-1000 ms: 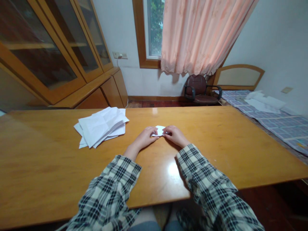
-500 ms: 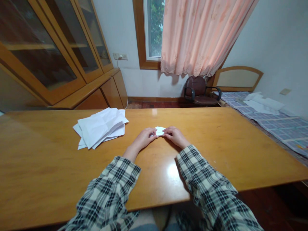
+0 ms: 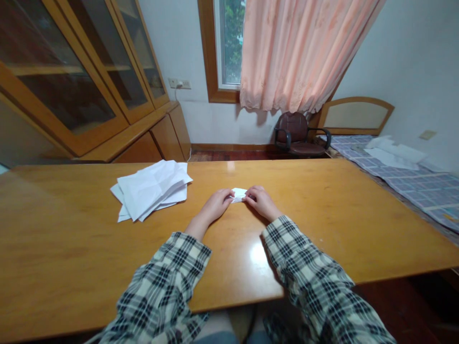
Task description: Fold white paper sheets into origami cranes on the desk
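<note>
A small piece of folded white paper point(image 3: 238, 195) lies on the wooden table point(image 3: 229, 258) in front of me. My left hand point(image 3: 218, 202) pinches its left end, fingers closed. On the opposite end my right hand point(image 3: 261, 200) has its thumb and fingers closed as well. The fingertips cover both ends of the paper, so only its middle shows. To the left of my hands sits a loose pile of white paper sheets point(image 3: 152, 188), creased and overlapping.
Behind the table stand a glass-door cabinet point(image 3: 93, 81) at left and a brown armchair point(image 3: 296, 136) below a pink curtain point(image 3: 294, 52). A bed point(image 3: 412, 177) with papers on it runs along the right side.
My fingers have shifted slightly at the ends of the folded paper, the left thumb moving up. A creased strip along its near edge shows more now. The pile has not changed.
</note>
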A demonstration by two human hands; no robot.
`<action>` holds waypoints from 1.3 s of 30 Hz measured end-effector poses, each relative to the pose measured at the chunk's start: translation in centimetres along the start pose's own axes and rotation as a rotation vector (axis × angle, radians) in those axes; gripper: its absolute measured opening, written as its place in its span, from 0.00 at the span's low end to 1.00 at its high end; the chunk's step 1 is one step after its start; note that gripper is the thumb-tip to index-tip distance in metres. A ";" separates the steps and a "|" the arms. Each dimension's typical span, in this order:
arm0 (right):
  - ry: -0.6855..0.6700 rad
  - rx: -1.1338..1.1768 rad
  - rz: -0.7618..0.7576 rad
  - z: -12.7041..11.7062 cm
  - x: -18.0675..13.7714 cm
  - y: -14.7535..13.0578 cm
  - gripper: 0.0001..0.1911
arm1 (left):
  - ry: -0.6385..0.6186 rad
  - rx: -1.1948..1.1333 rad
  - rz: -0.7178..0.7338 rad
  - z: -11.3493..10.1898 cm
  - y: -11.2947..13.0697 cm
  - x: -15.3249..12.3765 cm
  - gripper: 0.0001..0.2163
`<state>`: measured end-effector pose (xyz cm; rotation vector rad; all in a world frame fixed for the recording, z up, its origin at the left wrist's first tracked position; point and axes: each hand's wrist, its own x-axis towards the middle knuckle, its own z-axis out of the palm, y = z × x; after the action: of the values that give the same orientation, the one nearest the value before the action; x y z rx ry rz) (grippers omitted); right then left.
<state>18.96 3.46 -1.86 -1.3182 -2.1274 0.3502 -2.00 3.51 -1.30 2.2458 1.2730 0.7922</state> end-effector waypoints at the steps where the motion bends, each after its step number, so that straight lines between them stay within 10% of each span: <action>1: -0.003 -0.021 0.017 -0.1 0.0 -0.1 0.06 | -0.002 -0.001 0.001 -0.1 0.1 0.0 0.07; 39: -0.043 -0.111 0.102 -1.0 -0.3 -0.8 0.09 | 0.092 0.322 0.097 -0.4 0.9 -0.5 0.05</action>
<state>19.09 2.72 -0.74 -1.4986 -2.1465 0.3086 -1.91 2.68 -0.55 2.5677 1.4301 0.7784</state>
